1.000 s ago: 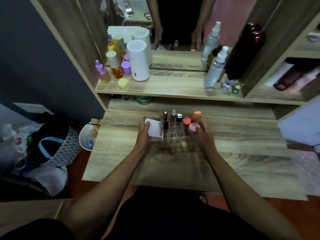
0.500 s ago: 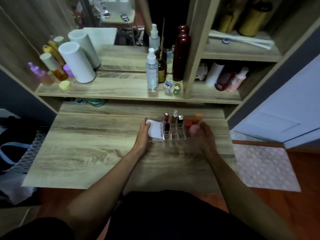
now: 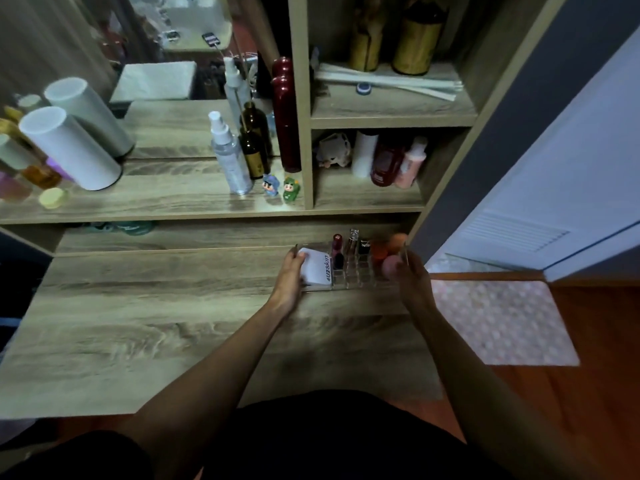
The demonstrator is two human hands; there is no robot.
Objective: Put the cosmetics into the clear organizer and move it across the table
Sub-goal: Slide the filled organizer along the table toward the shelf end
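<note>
The clear organizer (image 3: 353,277) sits at the far right end of the wooden table (image 3: 173,323). Inside it are a white compact (image 3: 317,270), three lipsticks (image 3: 349,245) standing upright, and orange and pink makeup sponges (image 3: 389,254). My left hand (image 3: 289,275) grips the organizer's left end. The right end is held by my right hand (image 3: 412,275), fingers over the pink sponge's side.
A shelf above the table holds a white cylinder (image 3: 69,148), a spray bottle (image 3: 230,157), brown and dark red bottles and two small figurines (image 3: 280,188). Side cubbies (image 3: 381,164) hold more bottles. The table's right edge lies just past the organizer, with a patterned mat (image 3: 502,320) below.
Both hands have carried the organizer from the middle of the table to its right end; the view has swung right with them.
</note>
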